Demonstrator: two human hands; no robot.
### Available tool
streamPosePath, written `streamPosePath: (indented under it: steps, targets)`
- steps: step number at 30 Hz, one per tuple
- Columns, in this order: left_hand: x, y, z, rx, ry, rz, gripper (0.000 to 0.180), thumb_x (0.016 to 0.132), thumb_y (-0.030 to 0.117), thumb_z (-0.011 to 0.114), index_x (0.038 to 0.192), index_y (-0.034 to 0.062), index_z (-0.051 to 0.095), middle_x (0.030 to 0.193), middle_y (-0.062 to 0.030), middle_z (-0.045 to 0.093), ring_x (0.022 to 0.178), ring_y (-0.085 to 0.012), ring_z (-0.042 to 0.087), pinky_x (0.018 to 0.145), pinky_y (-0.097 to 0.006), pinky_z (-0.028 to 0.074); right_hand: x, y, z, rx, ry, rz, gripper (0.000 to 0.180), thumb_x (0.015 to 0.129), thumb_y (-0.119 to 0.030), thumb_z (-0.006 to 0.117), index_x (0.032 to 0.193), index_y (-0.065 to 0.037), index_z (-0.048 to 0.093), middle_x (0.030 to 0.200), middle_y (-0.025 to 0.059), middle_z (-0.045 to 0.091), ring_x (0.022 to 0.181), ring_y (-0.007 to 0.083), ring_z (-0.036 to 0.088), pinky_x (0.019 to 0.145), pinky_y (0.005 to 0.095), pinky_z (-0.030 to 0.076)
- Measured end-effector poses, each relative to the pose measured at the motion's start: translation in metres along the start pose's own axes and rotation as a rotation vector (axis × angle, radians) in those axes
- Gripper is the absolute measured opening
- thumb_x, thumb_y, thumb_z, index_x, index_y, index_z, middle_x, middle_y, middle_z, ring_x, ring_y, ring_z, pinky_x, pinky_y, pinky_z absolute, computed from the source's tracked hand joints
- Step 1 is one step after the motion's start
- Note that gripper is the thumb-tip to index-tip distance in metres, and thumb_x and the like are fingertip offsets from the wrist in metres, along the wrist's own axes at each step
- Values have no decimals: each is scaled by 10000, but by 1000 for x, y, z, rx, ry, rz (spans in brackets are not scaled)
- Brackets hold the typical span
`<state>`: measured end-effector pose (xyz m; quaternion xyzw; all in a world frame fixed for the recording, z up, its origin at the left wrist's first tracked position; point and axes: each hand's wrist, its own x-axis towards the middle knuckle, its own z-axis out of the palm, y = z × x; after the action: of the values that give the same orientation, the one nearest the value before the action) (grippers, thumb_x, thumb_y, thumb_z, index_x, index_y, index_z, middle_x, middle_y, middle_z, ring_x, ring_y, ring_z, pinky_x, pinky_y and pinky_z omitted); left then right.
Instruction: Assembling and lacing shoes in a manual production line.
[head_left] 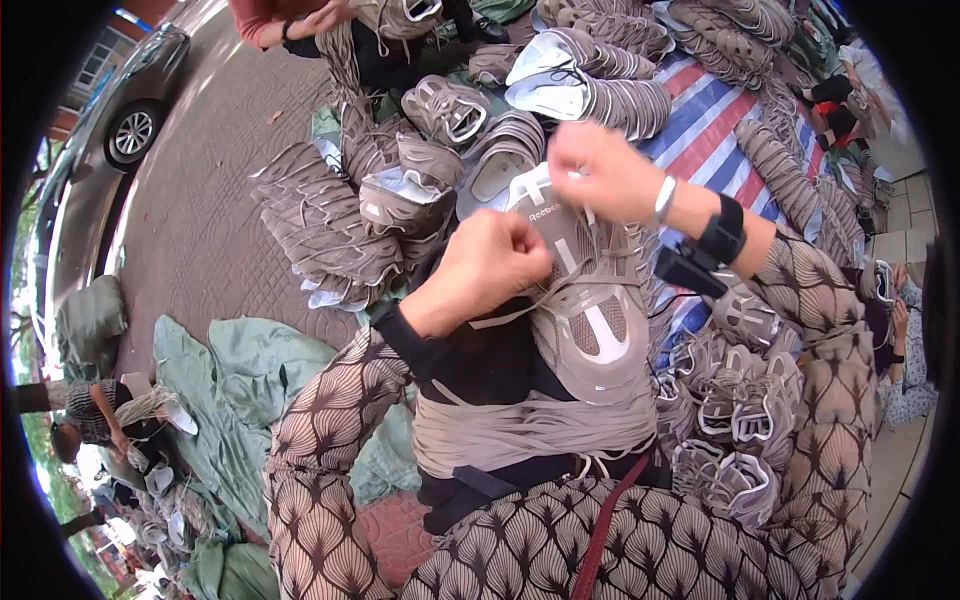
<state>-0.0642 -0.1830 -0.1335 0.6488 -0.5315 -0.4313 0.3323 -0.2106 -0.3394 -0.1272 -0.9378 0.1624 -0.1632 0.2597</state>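
A taupe sneaker upper (600, 345) with white trim lies over my lap, its toe toward me. A thin beige shoelace (590, 282) crosses its front, and a loose end trails off to the left. My left hand (488, 262) is curled closed beside the upper's left edge; whatever its fingers grip is hidden. Over the tongue end, my right hand (605, 172) is closed too, slightly blurred, and I cannot make out what it pinches. A thick bundle of beige laces (530, 432) lies across my lap, just below the upper.
Stacked uppers (340, 215) lie ahead on the left, with more on a striped sheet (715, 125). Several laced uppers (735, 400) sit by my right side. Green cloth (230, 370) covers ground at left. Another person's hand (325, 18) holds laces at the top. A car (120, 130) stands far left.
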Motion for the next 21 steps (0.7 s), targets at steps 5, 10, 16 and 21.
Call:
streamPosePath:
  steps: [5,10,16,21]
  targets:
    - [32,35,-42,-240,341,161,141,831,128,646,809,-11,645,668,20,579,608,-40,487,529,-212,397,58,-15,-32,843,64,342,202,910,-223,519,898,-27,568,824,72,610,605,126,571,494,245,470]
    - [72,25,-65,-32,431,310,223,864,205,647,837,-17,641,705,-15,617,578,-68,511,543,-208,413,75,-28,-18,929,-80,559,158,948,-196,468,939,-48,525,740,44,552,478,102,516,388,247,420]
    - [74,51,-27,-654,-315,105,261,982,255,472,1025,31,601,798,-7,587,606,-58,496,534,-170,384,136,67,-95,1696,118,239,170,940,-195,469,875,-43,507,702,22,532,507,158,492,592,409,526]
    - [146,39,-124,-900,229,164,139,958,187,457,905,82,531,715,10,543,562,-94,493,536,-237,396,100,-16,-61,1247,83,493,238,952,-219,476,1022,-10,566,741,71,600,500,132,567,472,265,482]
